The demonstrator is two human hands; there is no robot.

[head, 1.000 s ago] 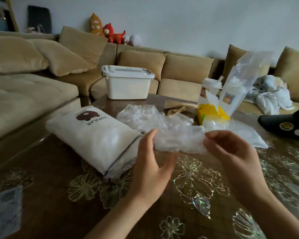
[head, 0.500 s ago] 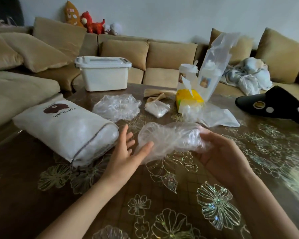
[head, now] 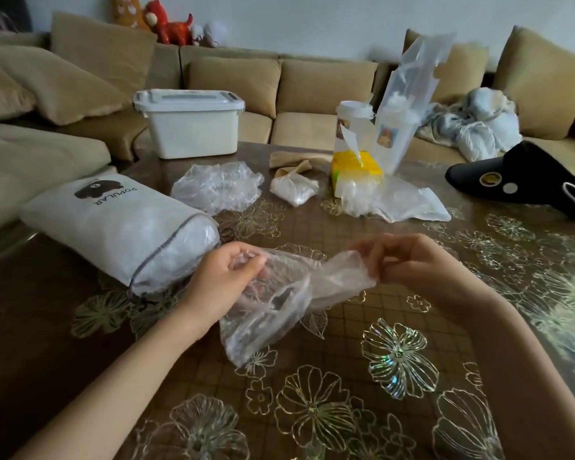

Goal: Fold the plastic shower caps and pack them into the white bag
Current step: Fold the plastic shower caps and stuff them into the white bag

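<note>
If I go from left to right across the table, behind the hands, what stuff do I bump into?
White fabric bag with a brown bear print → crumpled clear plastic shower cap → small folded clear plastic bundle → yellow cardboard tissue box → black visor cap.

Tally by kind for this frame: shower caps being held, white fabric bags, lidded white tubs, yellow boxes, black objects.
Held shower cap: 1
White bag: 1
Lidded white tub: 1
Yellow box: 1
Black object: 1
Total: 5
</note>
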